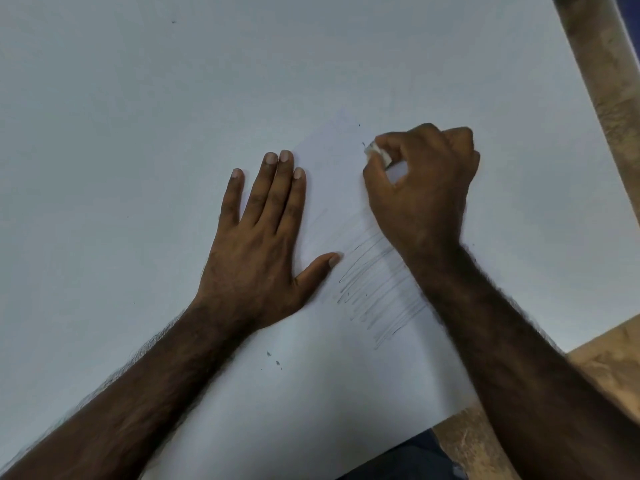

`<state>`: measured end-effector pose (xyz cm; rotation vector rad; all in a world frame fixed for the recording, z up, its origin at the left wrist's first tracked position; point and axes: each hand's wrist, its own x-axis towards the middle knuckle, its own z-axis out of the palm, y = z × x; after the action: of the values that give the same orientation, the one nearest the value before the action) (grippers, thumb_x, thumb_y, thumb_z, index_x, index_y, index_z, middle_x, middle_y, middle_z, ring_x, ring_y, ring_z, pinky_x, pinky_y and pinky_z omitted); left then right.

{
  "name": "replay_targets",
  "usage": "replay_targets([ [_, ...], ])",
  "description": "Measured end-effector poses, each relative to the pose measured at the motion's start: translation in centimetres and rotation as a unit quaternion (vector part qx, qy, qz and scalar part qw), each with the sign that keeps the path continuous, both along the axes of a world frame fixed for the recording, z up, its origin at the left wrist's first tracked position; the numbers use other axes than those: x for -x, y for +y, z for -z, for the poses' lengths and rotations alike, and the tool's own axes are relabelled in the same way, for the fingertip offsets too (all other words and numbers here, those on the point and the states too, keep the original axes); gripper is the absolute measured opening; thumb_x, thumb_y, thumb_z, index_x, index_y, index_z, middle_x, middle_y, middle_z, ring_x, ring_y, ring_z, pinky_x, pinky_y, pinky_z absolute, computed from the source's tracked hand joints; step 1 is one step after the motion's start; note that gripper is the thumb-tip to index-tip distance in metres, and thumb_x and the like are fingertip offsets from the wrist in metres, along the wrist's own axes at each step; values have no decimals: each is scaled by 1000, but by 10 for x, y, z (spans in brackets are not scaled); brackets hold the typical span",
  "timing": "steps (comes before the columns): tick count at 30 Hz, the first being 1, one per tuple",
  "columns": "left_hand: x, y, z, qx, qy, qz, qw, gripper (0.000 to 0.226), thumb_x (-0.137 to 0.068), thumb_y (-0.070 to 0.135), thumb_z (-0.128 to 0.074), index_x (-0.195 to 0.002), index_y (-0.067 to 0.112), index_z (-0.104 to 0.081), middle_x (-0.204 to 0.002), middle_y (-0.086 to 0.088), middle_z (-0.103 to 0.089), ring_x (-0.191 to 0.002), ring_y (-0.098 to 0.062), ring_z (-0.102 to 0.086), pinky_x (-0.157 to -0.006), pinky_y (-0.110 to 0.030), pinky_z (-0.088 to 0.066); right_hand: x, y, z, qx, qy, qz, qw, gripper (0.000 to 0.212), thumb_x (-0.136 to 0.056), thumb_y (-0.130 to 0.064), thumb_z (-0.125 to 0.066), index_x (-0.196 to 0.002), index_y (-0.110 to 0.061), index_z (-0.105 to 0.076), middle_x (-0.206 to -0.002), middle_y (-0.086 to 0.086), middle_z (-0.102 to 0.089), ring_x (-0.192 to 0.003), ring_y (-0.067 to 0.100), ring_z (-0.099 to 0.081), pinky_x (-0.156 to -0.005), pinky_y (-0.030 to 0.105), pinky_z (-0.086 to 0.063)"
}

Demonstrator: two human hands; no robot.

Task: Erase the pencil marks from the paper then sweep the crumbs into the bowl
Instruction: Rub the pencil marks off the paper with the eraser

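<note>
A large white sheet of paper (242, 81) covers most of a brown counter (609, 98). The left hand (256, 244) lies flat on it, fingers straight. The right hand (426, 188) pinches a small white eraser (378, 154) against the paper, beyond slanted pencil marks (377, 289). Dark crumbs (273, 358) lie near the left wrist. No writing is legible.

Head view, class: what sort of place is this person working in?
Probably a desk or worktable: a white tabletop, paper with pencil marks, and an eraser in the right hand.
</note>
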<state>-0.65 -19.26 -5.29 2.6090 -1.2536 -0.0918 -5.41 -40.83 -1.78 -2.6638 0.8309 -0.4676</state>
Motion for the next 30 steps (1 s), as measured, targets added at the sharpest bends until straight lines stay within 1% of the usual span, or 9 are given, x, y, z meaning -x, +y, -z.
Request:
replay_targets([
  [3,0,0,-1,-4,0,1,1000,103,-105,74,-38,-171,-1,-14,-181,-19,-7,-169,-32,-3,-132,-65,-12,21,17,-5,-17,4,-22,1000,10,-94,-29,-70,-98,-25,-77,-94,-6,-73,-100,30,-58,-84,42,-39],
  [6,0,0,-1,-5,2,1,1000,103,-105,74,-39,-171,0,-13,-181,-19,-6,-169,-32,-3,-132,-65,-12,54,37,-7,-26,18,-71,997,11,-95,-26,-73,-102,-20,-79,-96,-3,-76,-95,28,-60,-80,39,-39],
  [11,0,-3,-5,-4,24,-12,1000,102,-106,73,-38,-171,0,-10,-181,-18,-3,-169,-32,1,-133,-63,-10,59,33,-4,-33,-1,-58,998,12,-94,-22,-79,-104,-15,-81,-97,-1,-78,-94,28,-62,-81,34,-36],
  [18,-3,-9,-19,29,69,-25,997,92,-106,59,-47,-169,-4,-22,-180,-20,-8,-169,-34,-1,-134,-63,-6,42,39,1,-87,-23,-34,995,10,-96,-23,-79,-103,-16,-81,-95,-2,-78,-92,28,-64,-80,49,-50],
  [20,0,-13,-21,28,100,-26,994,95,-106,63,-44,-170,-3,-18,-181,-20,-6,-169,-33,0,-135,-61,-6,43,44,1,-118,-24,-30,992,9,-96,-23,-80,-102,-17,-81,-94,-3,-78,-92,27,-64,-81,49,-51],
  [23,2,-13,-20,15,92,-16,995,99,-105,70,-35,-170,-3,-16,-180,-21,-4,-169,-36,1,-135,-61,-8,45,43,-1,-140,-20,-37,989,12,-95,-24,-81,-104,-15,-81,-98,-2,-79,-93,26,-66,-84,49,-53],
  [26,2,-12,-16,11,67,-10,998,98,-106,68,-38,-170,-3,-16,-180,-23,-5,-169,-37,-1,-134,-62,-10,42,39,-4,-116,2,-91,989,18,-96,-24,-79,-108,-11,-81,-103,3,-80,-96,30,-69,-87,50,-53],
  [28,3,-12,-13,1,50,-5,999,100,-106,69,-40,-170,-3,-14,-180,-23,-4,-169,-37,-1,-134,-62,-11,37,37,-6,-71,17,-131,989,17,-95,-22,-77,-107,-11,-81,-101,4,-79,-95,31,-67,-83,49,-51],
  [30,3,-13,-12,-13,42,-3,999,107,-104,76,-38,-170,-3,-11,-180,-23,-2,-169,-37,1,-134,-62,-11,27,28,-9,-35,12,-123,992,13,-93,-21,-76,-103,-14,-81,-96,3,-77,-94,33,-64,-80,47,-48],
])
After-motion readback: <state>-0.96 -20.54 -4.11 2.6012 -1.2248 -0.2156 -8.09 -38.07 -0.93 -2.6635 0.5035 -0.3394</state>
